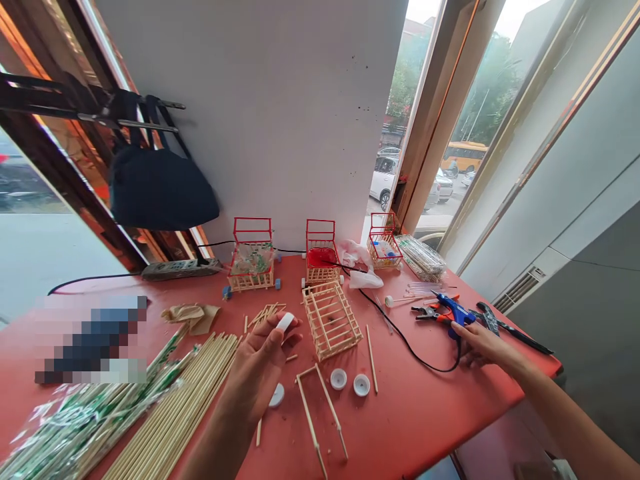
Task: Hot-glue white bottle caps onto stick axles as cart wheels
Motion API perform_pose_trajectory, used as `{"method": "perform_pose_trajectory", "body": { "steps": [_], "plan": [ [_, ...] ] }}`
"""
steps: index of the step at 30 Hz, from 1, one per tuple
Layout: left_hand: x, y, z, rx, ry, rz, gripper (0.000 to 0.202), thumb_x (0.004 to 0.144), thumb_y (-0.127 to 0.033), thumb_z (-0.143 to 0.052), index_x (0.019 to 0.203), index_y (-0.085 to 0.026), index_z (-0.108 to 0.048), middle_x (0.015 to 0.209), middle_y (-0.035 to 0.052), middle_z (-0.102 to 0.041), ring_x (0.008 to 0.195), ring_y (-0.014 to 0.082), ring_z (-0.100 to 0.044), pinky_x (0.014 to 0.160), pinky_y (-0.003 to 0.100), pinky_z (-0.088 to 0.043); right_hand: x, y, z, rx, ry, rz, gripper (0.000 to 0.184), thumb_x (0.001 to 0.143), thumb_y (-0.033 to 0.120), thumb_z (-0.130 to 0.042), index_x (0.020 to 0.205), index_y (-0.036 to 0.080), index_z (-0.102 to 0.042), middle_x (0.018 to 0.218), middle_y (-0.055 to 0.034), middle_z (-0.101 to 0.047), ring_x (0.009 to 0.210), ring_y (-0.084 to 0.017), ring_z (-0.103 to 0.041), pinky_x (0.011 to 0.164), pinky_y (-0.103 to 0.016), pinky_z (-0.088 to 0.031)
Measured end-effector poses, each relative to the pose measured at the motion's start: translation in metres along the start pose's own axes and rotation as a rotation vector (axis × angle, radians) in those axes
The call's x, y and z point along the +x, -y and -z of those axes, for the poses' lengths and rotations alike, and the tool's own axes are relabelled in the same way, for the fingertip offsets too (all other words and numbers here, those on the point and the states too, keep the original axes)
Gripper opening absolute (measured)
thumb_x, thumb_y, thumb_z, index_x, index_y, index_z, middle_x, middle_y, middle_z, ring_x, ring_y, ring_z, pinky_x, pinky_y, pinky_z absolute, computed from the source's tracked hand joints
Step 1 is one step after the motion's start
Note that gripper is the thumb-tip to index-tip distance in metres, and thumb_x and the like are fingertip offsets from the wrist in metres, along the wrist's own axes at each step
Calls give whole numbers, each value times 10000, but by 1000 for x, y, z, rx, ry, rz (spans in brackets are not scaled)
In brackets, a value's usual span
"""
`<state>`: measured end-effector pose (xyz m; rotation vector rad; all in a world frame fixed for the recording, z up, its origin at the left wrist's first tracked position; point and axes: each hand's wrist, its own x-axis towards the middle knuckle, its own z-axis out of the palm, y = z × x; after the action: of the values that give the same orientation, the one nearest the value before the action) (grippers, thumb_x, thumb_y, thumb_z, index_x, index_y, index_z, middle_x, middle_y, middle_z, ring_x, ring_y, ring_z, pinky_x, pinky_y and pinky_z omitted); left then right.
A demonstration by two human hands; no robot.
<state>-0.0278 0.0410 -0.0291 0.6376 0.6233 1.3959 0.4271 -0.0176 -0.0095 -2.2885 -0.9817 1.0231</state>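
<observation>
My left hand point(263, 360) pinches a white bottle cap point(286, 322) between thumb and fingers, above the table. My right hand point(477, 345) is closed round the handle of a blue glue gun point(454, 309) at the right; part of the grip is hidden by the fingers. Between the hands lies a basket-like frame of wooden sticks point(334, 321). Nearer to me is a three-sided stick frame point(307, 412). Two white caps, a left one point(339, 379) and a right one point(361, 385), lie beside it, and another cap point(277, 396) sits under my left wrist.
Three small stick carts with red handles, left point(251, 273), middle point(323, 275) and right point(384, 257), stand along the back. Long sticks point(175, 407) and plastic-wrapped sticks point(95, 420) cover the left. Pliers point(427, 312) lie by the glue gun, whose black cord point(407, 347) crosses the table.
</observation>
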Motion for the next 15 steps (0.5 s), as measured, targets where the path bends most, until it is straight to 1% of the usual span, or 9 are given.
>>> {"method": "perform_pose_trajectory", "body": {
  "steps": [3, 5, 6, 8, 10, 11, 13, 14, 15],
  "plan": [
    [-2, 2, -2, 0, -8, -27, 431, 640, -425, -967, 974, -207, -804, 980, 69, -759, 962, 209, -706, 820, 304, -598, -1, 5, 11, -200, -29, 14, 452, 1023, 513, -484, 722, 189, -576, 603, -130, -749, 519, -278, -760, 430, -303, -540],
    [-3, 1, -3, -5, -8, -18, 428, 632, -422, -972, 967, -214, -806, 976, 55, -760, 963, 198, -702, 823, 294, -594, -1, 15, 25, -331, -84, 86, 479, 991, 516, -518, 651, 187, -596, 566, -123, -727, 487, -281, -729, 460, -326, -519],
    [-4, 1, -4, -5, -9, -11, 433, 620, -425, -978, 956, -214, -807, 968, 49, -762, 957, 193, -700, 817, 286, -592, 0, 23, 34, -385, -122, 147, 462, 969, 508, -554, 641, 188, -614, 567, -111, -723, 509, -274, -725, 505, -328, -516],
    [-5, -1, -7, 3, -10, 3, 440, 609, -440, -980, 942, -211, -808, 958, 47, -766, 954, 189, -698, 818, 277, -591, 8, 45, 49, -459, -198, 294, 356, 915, 500, -637, 724, 205, -690, 671, -93, -753, 699, -295, -749, 604, -330, -523],
    [-6, -3, -10, 20, -12, 10, 437, 628, -453, -968, 951, -204, -810, 966, 56, -772, 958, 191, -698, 833, 274, -589, 24, 73, 58, -507, -236, 431, 229, 870, 452, -721, 878, 226, -758, 847, -96, -782, 913, -321, -732, 722, -341, -535],
    [-7, -3, -11, 28, -17, 8, 435, 633, -457, -965, 950, -200, -812, 966, 60, -772, 957, 193, -698, 837, 274, -589, 34, 87, 58, -521, -236, 493, 201, 855, 410, -759, 937, 227, -770, 954, -101, -784, 1007, -325, -710, 795, -346, -539],
    [-8, -4, -13, 35, -22, 4, 438, 624, -459, -968, 938, -194, -814, 956, 63, -771, 961, 202, -697, 839, 278, -590, 58, 112, 50, -535, -204, 580, 197, 836, 332, -818, 978, 204, -774, 1093, -114, -760, 1111, -319, -672, 918, -364, -536],
    [-8, -4, -14, 35, -25, 7, 442, 612, -460, -973, 929, -195, -815, 948, 62, -771, 959, 205, -697, 835, 279, -591, 70, 122, 43, -533, -185, 609, 185, 872, 319, -801, 998, 188, -765, 1138, -122, -744, 1121, -302, -667, 955, -384, -538],
    [-8, -5, -14, 32, -27, 11, 444, 601, -458, -978, 923, -200, -816, 941, 60, -773, 958, 206, -698, 831, 279, -591, 81, 129, 34, -522, -167, 637, 182, 951, 325, -730, 1072, 190, -742, 1210, -117, -717, 1108, -267, -670, 968, -409, -550]
  ]
}}
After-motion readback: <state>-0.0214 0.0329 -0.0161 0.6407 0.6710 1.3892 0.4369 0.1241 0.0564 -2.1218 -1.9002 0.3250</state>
